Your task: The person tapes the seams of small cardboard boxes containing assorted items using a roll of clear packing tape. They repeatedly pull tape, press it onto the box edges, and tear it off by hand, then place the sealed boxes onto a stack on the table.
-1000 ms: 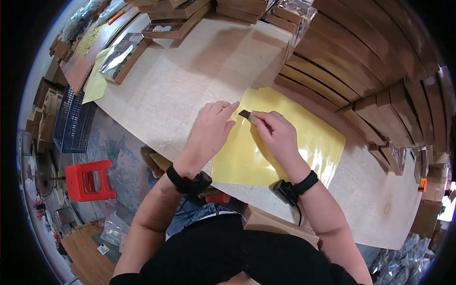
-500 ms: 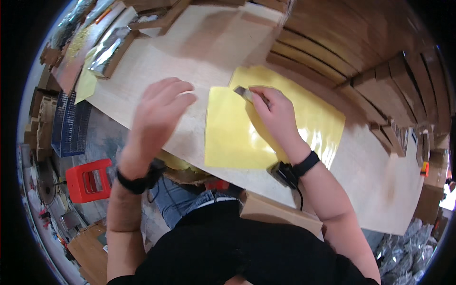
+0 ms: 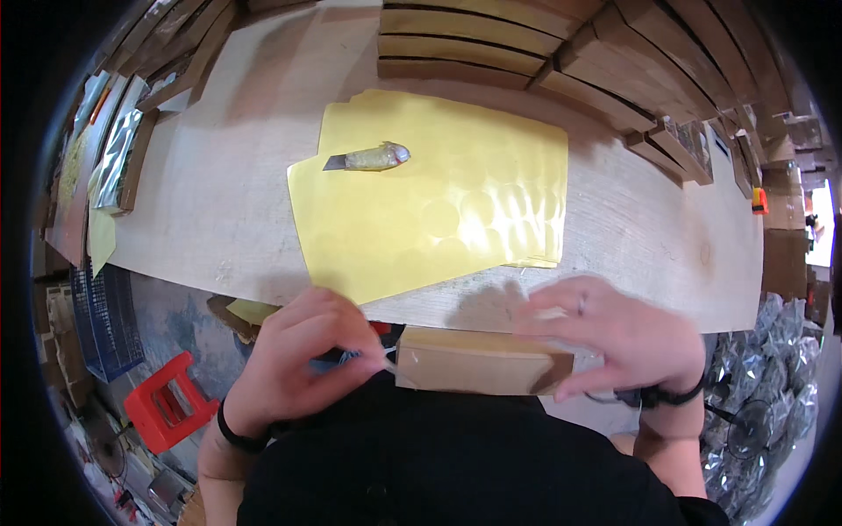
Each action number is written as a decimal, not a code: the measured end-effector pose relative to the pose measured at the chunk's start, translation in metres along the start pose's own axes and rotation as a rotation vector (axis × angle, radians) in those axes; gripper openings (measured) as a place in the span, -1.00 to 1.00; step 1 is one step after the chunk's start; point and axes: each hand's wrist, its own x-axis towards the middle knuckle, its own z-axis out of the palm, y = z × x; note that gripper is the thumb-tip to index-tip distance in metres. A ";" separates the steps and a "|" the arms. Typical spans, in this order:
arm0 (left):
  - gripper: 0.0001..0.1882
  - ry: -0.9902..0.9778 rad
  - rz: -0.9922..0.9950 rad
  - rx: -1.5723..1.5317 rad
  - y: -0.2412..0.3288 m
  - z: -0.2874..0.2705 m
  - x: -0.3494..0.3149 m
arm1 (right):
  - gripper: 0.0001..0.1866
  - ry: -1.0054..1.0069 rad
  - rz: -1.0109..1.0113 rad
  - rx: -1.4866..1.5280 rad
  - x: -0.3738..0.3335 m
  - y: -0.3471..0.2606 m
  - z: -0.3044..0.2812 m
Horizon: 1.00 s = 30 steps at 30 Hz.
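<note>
both hands grip a flat brown cardboard box (image 3: 481,370) at the table's near edge, long axis left-right: left hand (image 3: 298,368) pinching its left end, right hand (image 3: 614,337) draped over its right end, equally near.

The person wears a black top with bare forearms, a thin black band around the wrist just behind the left hand (image 3: 298,364), a black strap with a dark cable behind the right hand (image 3: 614,337), and a pale ring on one right finger.
</note>
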 end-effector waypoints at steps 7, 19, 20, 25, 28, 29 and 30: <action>-0.87 -0.252 -0.038 -0.071 0.021 0.026 0.067 | -0.50 0.593 0.269 -0.233 -0.012 -0.023 0.094; -0.65 -0.347 -0.123 0.113 0.021 0.040 0.077 | -0.52 0.663 0.227 -0.234 -0.001 -0.017 0.090; -0.64 -0.306 -0.046 0.182 0.019 0.045 0.076 | -0.52 0.653 0.229 -0.237 -0.001 -0.017 0.089; -0.62 -0.234 -0.057 0.300 0.020 0.058 0.073 | -0.52 0.650 0.231 -0.236 -0.001 -0.016 0.090; -0.70 -0.341 -0.199 0.098 0.017 0.051 0.078 | -0.52 0.647 0.239 -0.233 -0.002 -0.017 0.090; -0.74 -0.331 -0.226 0.016 0.012 0.052 0.076 | -0.52 0.641 0.241 -0.232 -0.002 -0.018 0.090; -0.77 -0.321 -0.252 -0.067 0.009 0.052 0.075 | -0.52 0.642 0.234 -0.235 -0.002 -0.018 0.090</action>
